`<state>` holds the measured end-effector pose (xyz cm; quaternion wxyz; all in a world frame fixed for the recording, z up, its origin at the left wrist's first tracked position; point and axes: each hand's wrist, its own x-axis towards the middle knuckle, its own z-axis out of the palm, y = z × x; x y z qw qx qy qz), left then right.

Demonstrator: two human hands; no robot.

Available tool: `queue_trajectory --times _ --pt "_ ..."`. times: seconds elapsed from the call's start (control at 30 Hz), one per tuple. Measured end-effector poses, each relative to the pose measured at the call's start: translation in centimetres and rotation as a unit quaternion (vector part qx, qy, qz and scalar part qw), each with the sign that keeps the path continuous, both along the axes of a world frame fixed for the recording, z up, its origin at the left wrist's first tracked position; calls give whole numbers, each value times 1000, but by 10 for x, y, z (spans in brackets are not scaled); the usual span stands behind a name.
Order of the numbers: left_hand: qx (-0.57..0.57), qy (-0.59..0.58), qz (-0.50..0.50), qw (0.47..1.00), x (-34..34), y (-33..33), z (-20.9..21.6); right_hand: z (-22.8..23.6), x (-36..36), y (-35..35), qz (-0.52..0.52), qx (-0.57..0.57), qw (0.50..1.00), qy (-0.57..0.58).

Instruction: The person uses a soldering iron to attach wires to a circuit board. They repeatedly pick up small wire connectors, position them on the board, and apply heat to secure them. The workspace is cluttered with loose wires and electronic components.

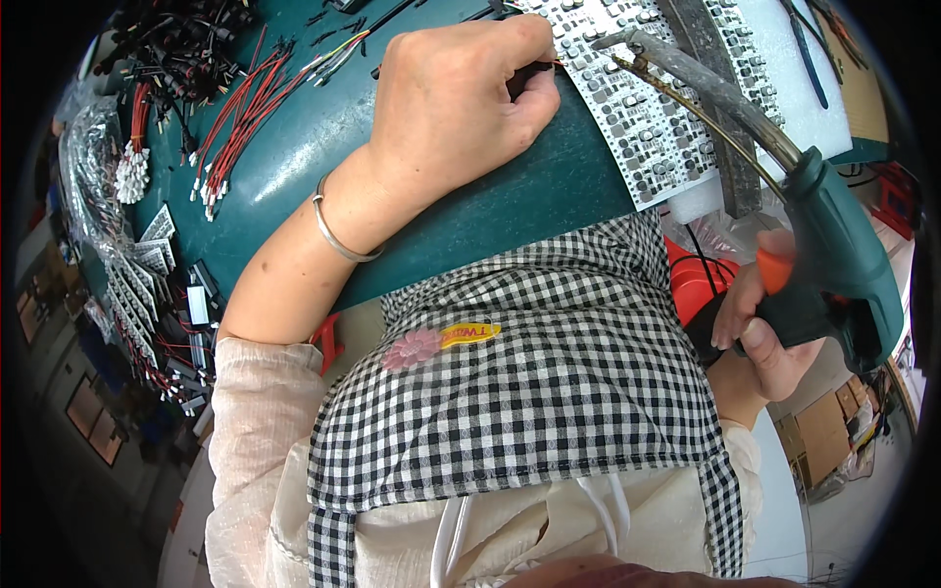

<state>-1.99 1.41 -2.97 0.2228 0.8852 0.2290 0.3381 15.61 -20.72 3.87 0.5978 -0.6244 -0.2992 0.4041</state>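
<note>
My left hand is closed in a pinch at the left edge of a white circuit board panel. Its fingertips face away, so what they grip is hidden; a bit of thin reddish wire shows beside them. On the right, my right hand is wrapped round the handle of a green soldering gun with an orange trigger. The gun's grey metal barrel and a thin brass-coloured tube reach up and left over the panel. Its tip is above the board, a little right of my left hand.
A dark metal bar lies across the panel, over white foam. Red wires with white connectors spread on the green table. Farther left are black connectors, a clear plastic bag and small boards.
</note>
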Motion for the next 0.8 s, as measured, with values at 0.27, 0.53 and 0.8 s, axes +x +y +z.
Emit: queue_trajectory --times 0.27,0.53,0.8 --pt "-16 14 -3 1000 1 0 3 -1 0 1 -19 5 1000 -9" --pt "-94 47 -48 993 -7 5 -1 0 -1 3 -45 21 999 -15" --pt "-80 54 -90 991 -9 9 -1 1 -2 2 -46 15 998 -27"
